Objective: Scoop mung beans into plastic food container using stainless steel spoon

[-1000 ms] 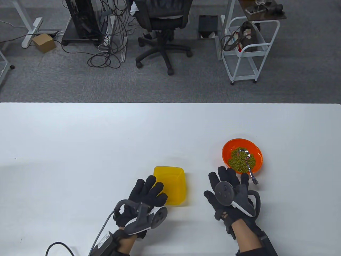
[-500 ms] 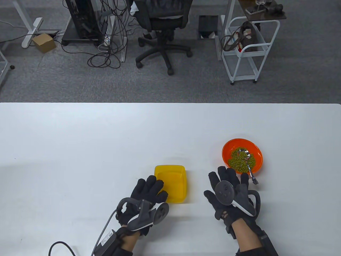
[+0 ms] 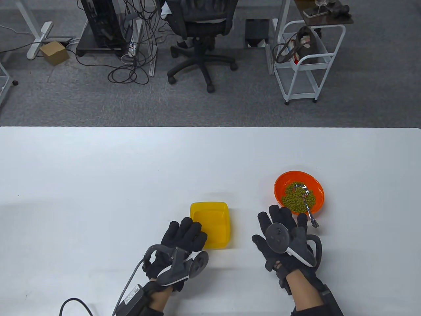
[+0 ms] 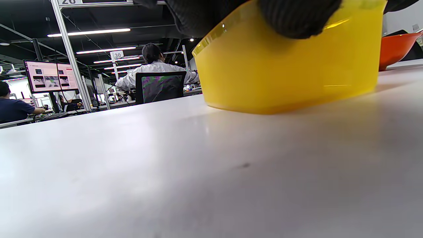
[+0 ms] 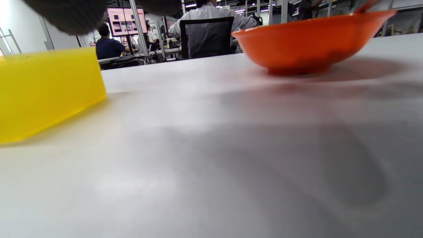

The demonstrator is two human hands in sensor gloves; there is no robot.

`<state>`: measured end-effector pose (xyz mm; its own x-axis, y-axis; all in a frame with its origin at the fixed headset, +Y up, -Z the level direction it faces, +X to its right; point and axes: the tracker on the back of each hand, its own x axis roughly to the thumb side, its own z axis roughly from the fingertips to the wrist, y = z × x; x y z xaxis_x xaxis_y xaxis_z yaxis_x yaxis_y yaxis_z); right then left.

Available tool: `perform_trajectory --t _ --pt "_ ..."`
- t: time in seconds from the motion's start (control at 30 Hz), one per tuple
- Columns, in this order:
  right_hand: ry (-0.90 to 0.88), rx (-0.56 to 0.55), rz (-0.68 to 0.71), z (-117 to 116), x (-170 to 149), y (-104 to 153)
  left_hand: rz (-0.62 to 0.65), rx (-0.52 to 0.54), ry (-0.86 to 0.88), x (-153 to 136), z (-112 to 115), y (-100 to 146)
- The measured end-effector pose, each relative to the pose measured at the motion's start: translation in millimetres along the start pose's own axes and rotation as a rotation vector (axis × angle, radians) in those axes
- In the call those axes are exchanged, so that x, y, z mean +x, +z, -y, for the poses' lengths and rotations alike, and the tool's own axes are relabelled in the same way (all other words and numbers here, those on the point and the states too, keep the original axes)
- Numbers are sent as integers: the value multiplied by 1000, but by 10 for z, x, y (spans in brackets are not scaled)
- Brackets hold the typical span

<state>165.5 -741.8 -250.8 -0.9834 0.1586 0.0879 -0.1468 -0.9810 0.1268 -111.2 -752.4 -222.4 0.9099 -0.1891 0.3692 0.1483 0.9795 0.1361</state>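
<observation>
A yellow plastic container (image 3: 215, 227) stands empty near the table's front middle. My left hand (image 3: 185, 235) holds its near left rim. In the left wrist view a fingertip (image 4: 297, 16) lies over the wall of the container (image 4: 290, 72). An orange bowl (image 3: 279, 184) at the right holds mung beans (image 3: 294, 199). The steel spoon (image 3: 308, 205) lies in the beans, its handle sticking out over the near rim. My right hand (image 3: 279, 225) lies flat and open on the table just left of the handle's end, apart from it.
The white table (image 3: 98, 197) stretches wide to the left and back. Beyond its far edge are an office chair (image 3: 200, 29) and a white cart (image 3: 306, 65). A cable (image 3: 74, 302) trails from my left wrist at the front.
The yellow container has shifted slightly away from me under my left hand, and the left hand has turned a little. The right hand, bowl and spoon have not moved.
</observation>
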Motion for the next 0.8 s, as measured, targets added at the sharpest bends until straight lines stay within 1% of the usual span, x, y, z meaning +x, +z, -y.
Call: perform_trajectory --t 0.1,0.17,0.27,0.33,0.43,0.6,0.7,0.8 --pt "-19 -14 -3 33 -19 8 -1 -42 10 -29 17 7" --pt "-62 -37 -14 94 -62 21 -19 -46 15 -59 21 20" --pt "-202 -103 -63 240 -235 69 -30 -44 -16 -143 27 50" --pt "-223 -146 -90 301 -358 92 -36 -77 -28 -231 43 66" --pt "-223 -198 -171 359 -597 129 -98 -95 31 -418 47 98" --pt "-274 -233 -289 353 -891 152 -228 -35 181 -786 -18 202" --pt "-254 -217 -321 317 -939 135 -300 1 260 -974 -34 270" --pt "-228 -188 -354 269 -968 114 -345 14 285 -1087 -35 322"
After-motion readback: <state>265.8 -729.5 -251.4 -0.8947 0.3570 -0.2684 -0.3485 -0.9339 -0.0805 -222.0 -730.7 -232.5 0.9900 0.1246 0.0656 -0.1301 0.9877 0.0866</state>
